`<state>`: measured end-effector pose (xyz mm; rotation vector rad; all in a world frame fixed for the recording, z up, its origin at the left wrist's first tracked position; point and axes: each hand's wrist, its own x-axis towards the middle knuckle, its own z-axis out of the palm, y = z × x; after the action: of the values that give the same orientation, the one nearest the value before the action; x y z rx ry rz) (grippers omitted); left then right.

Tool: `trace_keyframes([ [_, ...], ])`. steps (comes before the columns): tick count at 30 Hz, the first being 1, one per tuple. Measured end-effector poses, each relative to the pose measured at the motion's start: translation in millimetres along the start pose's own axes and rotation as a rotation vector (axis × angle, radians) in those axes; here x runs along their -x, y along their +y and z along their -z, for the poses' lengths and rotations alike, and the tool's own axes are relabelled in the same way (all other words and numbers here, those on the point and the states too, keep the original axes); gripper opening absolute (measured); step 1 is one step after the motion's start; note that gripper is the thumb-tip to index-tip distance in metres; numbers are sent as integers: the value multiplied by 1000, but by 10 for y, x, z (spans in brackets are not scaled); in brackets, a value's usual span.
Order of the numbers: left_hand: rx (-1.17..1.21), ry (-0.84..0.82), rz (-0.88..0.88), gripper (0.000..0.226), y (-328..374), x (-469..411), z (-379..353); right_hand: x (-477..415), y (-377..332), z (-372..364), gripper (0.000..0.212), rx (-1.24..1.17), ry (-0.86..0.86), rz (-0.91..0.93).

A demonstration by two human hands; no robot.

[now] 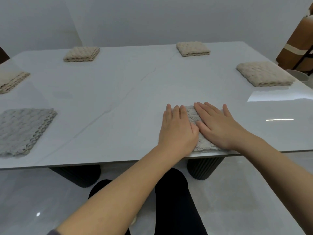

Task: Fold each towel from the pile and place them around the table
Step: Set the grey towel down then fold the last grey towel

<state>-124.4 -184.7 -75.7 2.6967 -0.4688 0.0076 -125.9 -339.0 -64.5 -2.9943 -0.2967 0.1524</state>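
Observation:
A folded grey towel [194, 117] lies at the near edge of the white table [118, 92]. My left hand [177, 128] and my right hand [218, 123] both press flat on it, fingers straight, side by side, hiding most of it. Several other folded towels sit around the table: a grey one [23, 129] at the near left, a beige one [11, 80] at the far left edge, two beige ones [81, 53] [192, 48] along the far side, and a beige one [265, 74] on the right.
Dark ribbed table legs [205, 168] stand below the near edge, just in front of my black-trousered legs [171, 200]. A brown object [294, 46] and a pale bin [294, 74] stand beyond the table's right corner. A grey wall runs behind the table.

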Motion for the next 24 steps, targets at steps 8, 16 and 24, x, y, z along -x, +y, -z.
trace_keyframes([
  [8, 49, -15, -15, 62, 205, -185, -87, -31, 285, 28, 63, -2, 1, -29],
  [16, -40, -62, 38, 65, 292, -213, -135, -50, 382, 73, 63, 26, -22, 12],
  [24, -168, -81, -102, 62, 132, -188, 33, -12, 247, 120, 70, 50, 13, 47],
])
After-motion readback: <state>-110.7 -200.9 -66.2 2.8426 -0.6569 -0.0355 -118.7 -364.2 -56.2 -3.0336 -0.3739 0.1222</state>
